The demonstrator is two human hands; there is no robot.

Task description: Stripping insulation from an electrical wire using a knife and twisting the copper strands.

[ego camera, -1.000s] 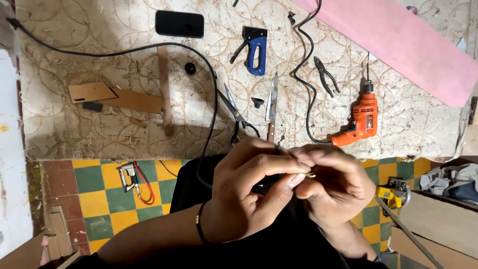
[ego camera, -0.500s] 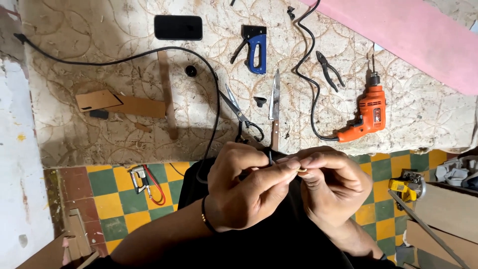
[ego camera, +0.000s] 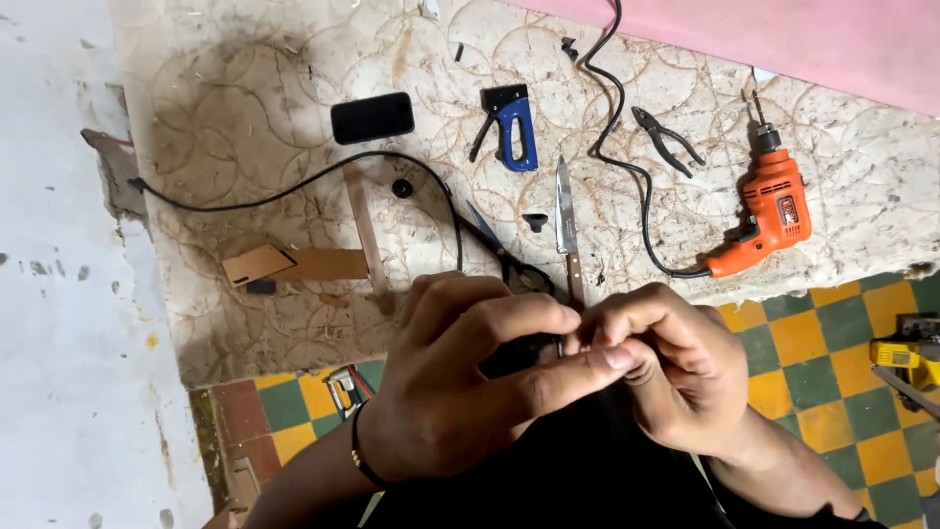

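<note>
Left hand point(ego camera: 460, 392) and right hand point(ego camera: 666, 372) pinch a small dark part point(ego camera: 519, 355), mostly hidden; it looks light, rigid and best held at fingertips

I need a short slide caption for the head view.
Left hand and right hand pinch a small dark part together above an orange electric drill, steel knife and blue stapler.

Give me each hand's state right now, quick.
Left hand: fingers curled shut, pinching something small and dark that cannot be made out.
Right hand: fingers closed against the left hand's fingertips; what it holds is hidden.
</note>
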